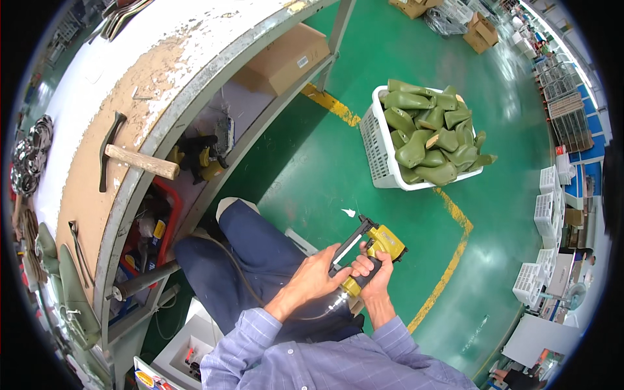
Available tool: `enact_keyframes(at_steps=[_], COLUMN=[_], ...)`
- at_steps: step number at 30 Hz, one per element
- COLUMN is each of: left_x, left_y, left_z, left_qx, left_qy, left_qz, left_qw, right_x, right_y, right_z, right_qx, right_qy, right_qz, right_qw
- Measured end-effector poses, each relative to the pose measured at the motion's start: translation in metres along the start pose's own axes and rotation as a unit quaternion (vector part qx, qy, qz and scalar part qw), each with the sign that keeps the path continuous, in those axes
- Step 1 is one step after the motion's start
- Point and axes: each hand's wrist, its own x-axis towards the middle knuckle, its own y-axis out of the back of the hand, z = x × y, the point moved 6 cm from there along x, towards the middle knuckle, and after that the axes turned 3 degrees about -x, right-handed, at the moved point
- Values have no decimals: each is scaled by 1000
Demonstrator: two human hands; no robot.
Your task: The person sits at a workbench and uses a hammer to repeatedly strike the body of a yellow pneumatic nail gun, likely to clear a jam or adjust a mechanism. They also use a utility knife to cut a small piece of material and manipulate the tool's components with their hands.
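Gripping the yellow nail gun (377,250) over the lap, the right hand (372,276) closes its fingers around the handle; left hand (313,273) fingers rest curled on its black magazine, just left.

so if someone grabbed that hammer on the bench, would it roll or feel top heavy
The hammer lies flat on the workbench, its dark head crosswise to the wooden handle, so it probably would not roll far. The metal head likely outweighs the handle, so it may tip toward that end when lifted. The bare wood looks dry, so the grip is probably not slippery.
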Motion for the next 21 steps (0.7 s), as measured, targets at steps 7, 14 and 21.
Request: enact_keyframes(at_steps=[7,14,21], left_x=[-12,-21,-32], left_y=[20,23,29], left_z=[21,28,52], left_qx=[0,22,7], left_qy=[-6,-1,23], left_qz=[41,45,40], left_qw=[999,999,999], right_x=[5,1,4], right_y=[-20,-25,-26], right_z=[1,3,5], right_qx=[-15,-20,41], right_qy=[-20,-27,-35], right_qz=[-78,-94,-182], right_qw=[997,995,982])
